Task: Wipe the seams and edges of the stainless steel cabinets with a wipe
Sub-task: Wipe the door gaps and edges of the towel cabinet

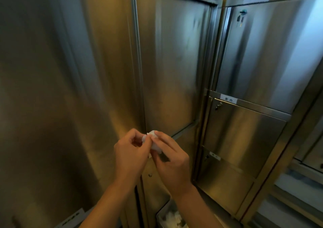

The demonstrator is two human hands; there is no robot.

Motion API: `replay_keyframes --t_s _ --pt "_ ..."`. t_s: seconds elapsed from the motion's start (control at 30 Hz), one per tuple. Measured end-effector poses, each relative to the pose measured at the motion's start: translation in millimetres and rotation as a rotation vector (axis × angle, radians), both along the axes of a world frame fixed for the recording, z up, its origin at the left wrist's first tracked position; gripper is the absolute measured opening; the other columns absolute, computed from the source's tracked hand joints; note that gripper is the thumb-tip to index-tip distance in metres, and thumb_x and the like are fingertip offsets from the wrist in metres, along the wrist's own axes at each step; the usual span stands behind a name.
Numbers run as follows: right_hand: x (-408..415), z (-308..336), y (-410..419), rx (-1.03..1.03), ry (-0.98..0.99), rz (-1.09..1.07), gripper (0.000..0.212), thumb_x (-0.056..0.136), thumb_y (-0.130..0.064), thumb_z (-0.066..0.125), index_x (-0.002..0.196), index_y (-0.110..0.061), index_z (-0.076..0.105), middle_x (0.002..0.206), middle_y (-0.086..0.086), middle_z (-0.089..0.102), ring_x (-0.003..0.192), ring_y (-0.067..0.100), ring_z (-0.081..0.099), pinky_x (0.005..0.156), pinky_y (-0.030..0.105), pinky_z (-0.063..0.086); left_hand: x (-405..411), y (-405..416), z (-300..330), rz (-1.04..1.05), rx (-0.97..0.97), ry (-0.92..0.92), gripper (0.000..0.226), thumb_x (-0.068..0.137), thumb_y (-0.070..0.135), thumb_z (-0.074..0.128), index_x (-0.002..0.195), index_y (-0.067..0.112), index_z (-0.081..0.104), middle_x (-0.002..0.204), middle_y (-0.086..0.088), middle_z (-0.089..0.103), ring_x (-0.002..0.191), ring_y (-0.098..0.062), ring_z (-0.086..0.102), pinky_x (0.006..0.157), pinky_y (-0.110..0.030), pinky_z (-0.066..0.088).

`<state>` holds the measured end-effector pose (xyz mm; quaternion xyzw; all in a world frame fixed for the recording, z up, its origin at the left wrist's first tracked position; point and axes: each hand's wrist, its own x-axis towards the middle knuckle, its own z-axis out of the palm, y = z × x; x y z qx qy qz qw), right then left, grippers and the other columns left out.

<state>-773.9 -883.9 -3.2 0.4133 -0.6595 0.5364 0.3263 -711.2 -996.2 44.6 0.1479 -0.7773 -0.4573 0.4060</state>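
Note:
A small crumpled white wipe [152, 140] is pinched between both hands in front of the steel cabinets. My left hand [130, 155] holds its left side with curled fingers and thumb. My right hand [172, 159] grips its right side from below. The hands hover just before the vertical seam [139, 74] of the tall middle cabinet door [173, 61], near its lower edge, without touching the metal. Part of the wipe is hidden behind my fingers.
A broad steel panel [52, 88] fills the left. To the right stand stacked cabinet doors [262, 53] with white labels and keys in the locks. A metal bin [161, 213] holding crumpled white wipes sits on the floor below my arms.

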Motion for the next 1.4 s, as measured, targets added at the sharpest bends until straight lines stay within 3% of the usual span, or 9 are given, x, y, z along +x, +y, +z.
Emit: replay_keyframes --t_s 0.27,0.37,0.53,0.7,0.87,0.97,1.2,1.33,1.4 --pt "-23.9 34.0 1.3 -0.043 -0.046 -0.109 0.032 0.089 -0.016 0.079 0.121 -0.013 0.075 0.125 -0.004 0.072 0.119 -0.001 0.065 0.096 0.017 0.055 -15.6 -12.1 37.7 -0.282 -0.020 0.017 0.013 0.099 0.029 0.066 0.092 0.029 0.077 0.082 0.015 0.073 0.084 -0.007 0.071 0.068 -0.017 0.056" --pt "-27.3 47.3 -7.0 -0.043 -0.085 -0.117 0.028 0.093 -0.027 0.072 0.119 -0.016 0.077 0.123 -0.009 0.072 0.116 -0.003 0.065 0.090 0.020 0.059 -14.1 -29.3 56.5 -0.365 -0.104 -0.003 0.015 0.099 0.032 0.061 0.096 0.037 0.076 0.088 0.019 0.073 0.090 -0.004 0.071 0.075 -0.017 0.057" --pt "-41.6 66.0 -17.3 -0.036 -0.065 -0.156 0.026 0.088 -0.013 0.079 0.114 -0.013 0.078 0.119 -0.003 0.075 0.114 0.003 0.068 0.085 0.031 0.063 -17.2 -63.0 85.7 -0.403 -0.382 -0.057 0.019 0.099 0.035 0.058 0.106 0.050 0.067 0.094 0.029 0.068 0.098 0.005 0.065 0.079 -0.013 0.055" --pt "-58.7 99.6 -28.5 -0.045 -0.043 -0.142 0.026 0.088 -0.009 0.079 0.114 -0.011 0.077 0.119 -0.002 0.075 0.113 0.002 0.068 0.087 0.030 0.063 -25.6 -98.5 113.6 -0.208 -0.748 -0.051 0.032 0.096 0.029 0.056 0.125 0.032 0.069 0.106 0.020 0.065 0.097 0.003 0.059 0.083 -0.013 0.044" --pt "-86.9 151.2 -43.7 -0.075 0.039 -0.108 0.028 0.087 -0.007 0.080 0.115 -0.011 0.076 0.119 -0.005 0.072 0.113 -0.002 0.067 0.089 0.016 0.057 -44.0 -119.4 150.5 -0.054 -1.081 0.016 0.033 0.093 0.020 0.060 0.123 0.021 0.073 0.118 0.001 0.072 0.114 -0.019 0.064 0.100 -0.035 0.051" --pt "-109.0 189.2 -58.8 -0.139 0.083 -0.072 0.027 0.087 -0.007 0.080 0.113 -0.013 0.075 0.117 -0.010 0.070 0.110 -0.007 0.065 0.087 0.010 0.054 -60.2 -129.0 173.7 0.052 -1.247 0.010 0.035 0.091 0.021 0.060 0.123 0.019 0.073 0.127 -0.004 0.069 0.128 -0.027 0.060 0.116 -0.050 0.041" --pt "-171.9 283.4 -107.9 -0.282 0.133 0.000 0.022 0.088 -0.012 0.080 0.111 -0.012 0.079 0.108 -0.003 0.077 0.101 0.003 0.071 0.082 0.023 0.061 -98.5 -158.8 202.3 0.294 -1.362 -0.036 0.041 0.091 0.021 0.068 0.131 0.017 0.068 0.149 -0.013 0.055 0.148 -0.035 0.040 0.124 -0.062 0.023" --pt "-209.3 329.5 -145.9 -0.351 0.116 0.016 0.019 0.084 -0.014 0.081 0.103 -0.013 0.081 0.094 -0.004 0.078 0.086 0.002 0.071 0.074 0.009 0.052 -115.7 -172.1 192.7 0.448 -1.462 -0.140 0.051 0.092 0.032 0.071 0.141 0.019 0.062 0.159 -0.013 0.045 0.154 -0.035 0.029 0.127 -0.059 0.016" --pt "-221.8 342.6 -164.0 -0.357 0.138 0.023 0.015 0.083 -0.017 0.082 0.097 -0.013 0.081 0.088 -0.006 0.077 0.080 0.002 0.069 0.071 0.011 0.052 -119.3 -174.8 189.8 0.499 -1.482 -0.131 0.051 0.094 0.035 0.068 0.143 0.021 0.061 0.162 -0.013 0.040 0.156 -0.035 0.026 0.127 -0.059 0.015"
